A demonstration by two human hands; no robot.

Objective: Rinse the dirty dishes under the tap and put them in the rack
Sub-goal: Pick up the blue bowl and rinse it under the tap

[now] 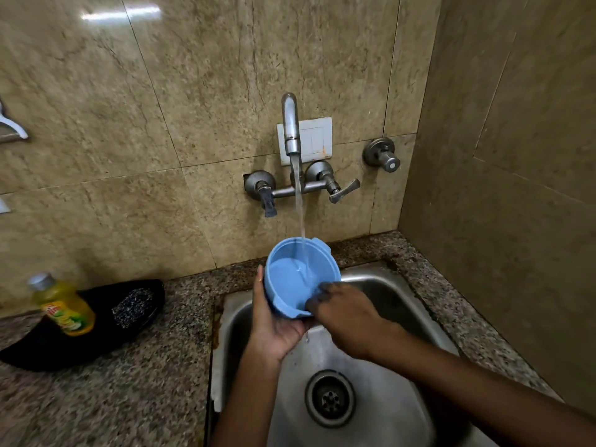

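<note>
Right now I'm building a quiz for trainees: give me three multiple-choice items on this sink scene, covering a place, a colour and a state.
1. Where is the soap bottle?
A. in the sink
B. on the counter, left of the sink
C. on the tap

2. What colour is the bowl?
A. red
B. white
C. blue

3. The tap is:
A. running
B. off
C. hidden

Answers: 1 B, it stands on the counter left of the sink. 2 C, plainly light blue. 3 A, a stream falls into the bowl.

Speckled granite counter (154, 366) bears black cloth (64, 333) beside sink (371, 366).
</note>
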